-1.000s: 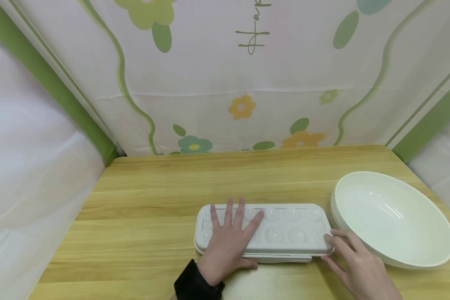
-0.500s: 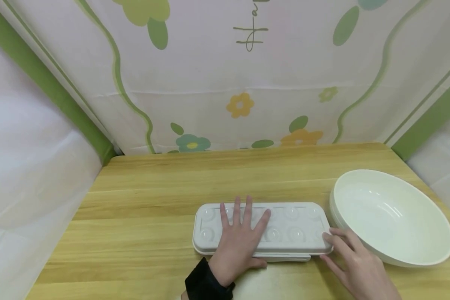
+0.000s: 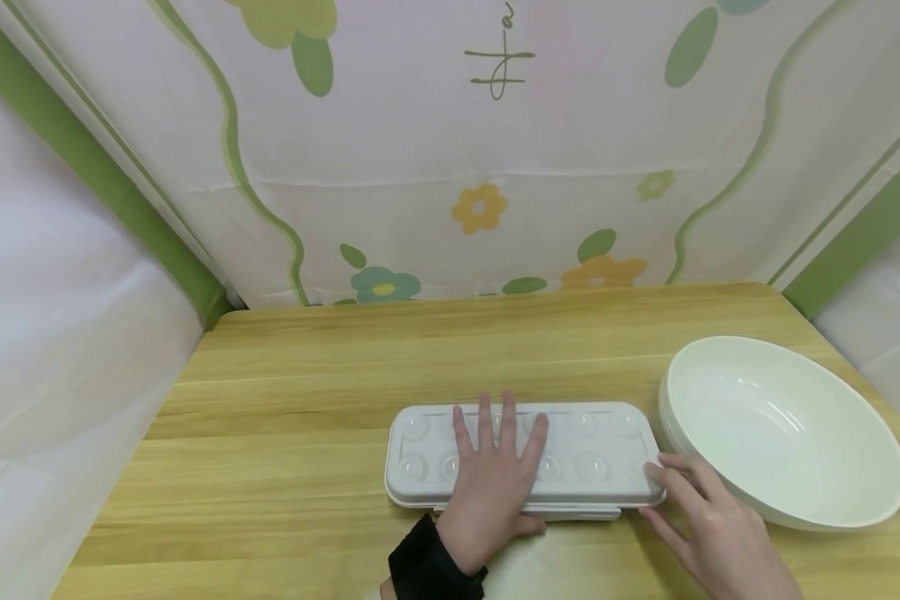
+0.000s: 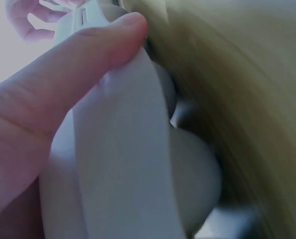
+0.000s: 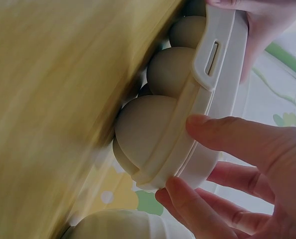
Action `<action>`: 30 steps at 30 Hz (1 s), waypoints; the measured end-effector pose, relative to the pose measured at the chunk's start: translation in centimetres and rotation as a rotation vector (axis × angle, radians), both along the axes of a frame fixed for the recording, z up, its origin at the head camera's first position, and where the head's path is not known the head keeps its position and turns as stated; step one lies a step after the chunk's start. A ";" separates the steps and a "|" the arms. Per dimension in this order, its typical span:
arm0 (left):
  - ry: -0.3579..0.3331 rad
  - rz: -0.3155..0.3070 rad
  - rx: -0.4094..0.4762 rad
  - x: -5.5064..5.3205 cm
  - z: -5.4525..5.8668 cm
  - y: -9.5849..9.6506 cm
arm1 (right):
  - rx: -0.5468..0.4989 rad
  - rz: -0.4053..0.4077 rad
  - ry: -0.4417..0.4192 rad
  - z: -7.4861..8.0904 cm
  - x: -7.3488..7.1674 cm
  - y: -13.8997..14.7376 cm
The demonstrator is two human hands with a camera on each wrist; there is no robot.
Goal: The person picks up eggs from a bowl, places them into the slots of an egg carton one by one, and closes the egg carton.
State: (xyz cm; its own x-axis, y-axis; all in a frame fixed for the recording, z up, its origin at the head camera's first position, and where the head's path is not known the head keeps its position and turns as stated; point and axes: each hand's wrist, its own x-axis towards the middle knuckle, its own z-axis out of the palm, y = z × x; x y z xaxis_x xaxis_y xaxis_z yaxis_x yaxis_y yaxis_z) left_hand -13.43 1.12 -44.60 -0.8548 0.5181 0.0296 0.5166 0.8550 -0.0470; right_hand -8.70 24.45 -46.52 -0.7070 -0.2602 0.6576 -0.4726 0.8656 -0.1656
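Observation:
A long white lidded egg box (image 3: 570, 487), with domes on its lid and rounded cups (image 5: 147, 127) underneath, lies on the wooden table. My left hand (image 3: 491, 492) rests on the lid with its fingers straight and spread. Its thumb (image 4: 100, 47) lies against the flap along the front side, as the left wrist view shows. At the box's right end, my right hand (image 3: 708, 517) pinches the corner. In the right wrist view its thumb (image 5: 227, 133) touches the front rim beside a slotted tab (image 5: 213, 62), while its other fingers reach the short end.
A large white oval bowl (image 3: 787, 433) stands close to the right hand, with a second rim line under its edge. Behind the wooden table (image 3: 285, 400) hangs a flower-printed cloth (image 3: 390, 150). A black band (image 3: 435, 562) wraps the left wrist.
My left hand has slid rightward across the lid, fingers still spread. The right hand keeps its pinch on the corner, and the egg box stays in place. The head view has tilted slightly.

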 end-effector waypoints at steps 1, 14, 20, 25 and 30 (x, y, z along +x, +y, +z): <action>0.004 0.003 -0.004 0.0 0.0 0.2 | 0.000 -0.002 -0.001 0.0 0.0 0.0; 0.100 -0.013 -0.009 0.1 -0.4 1.5 | 0.004 0.006 -0.010 0.1 -0.1 0.0; 0.133 0.033 -0.028 0.2 -0.5 2.4 | 0.011 0.007 -0.011 0.1 -0.1 0.0; 0.144 0.055 -0.060 0.3 -0.4 2.9 | 0.016 0.006 -0.010 0.2 -0.1 0.0; 0.184 0.059 -0.074 0.4 -0.4 2.9 | 0.021 0.009 -0.010 0.2 -0.1 0.0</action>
State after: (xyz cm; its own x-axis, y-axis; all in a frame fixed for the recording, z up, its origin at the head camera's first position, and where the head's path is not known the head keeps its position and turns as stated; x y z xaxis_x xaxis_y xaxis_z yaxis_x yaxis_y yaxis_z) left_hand -12.98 4.04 -45.05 -0.8673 0.4741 0.1517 0.4430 0.8741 -0.1993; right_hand -8.81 24.44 -46.32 -0.7109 -0.2808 0.6449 -0.4792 0.8645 -0.1519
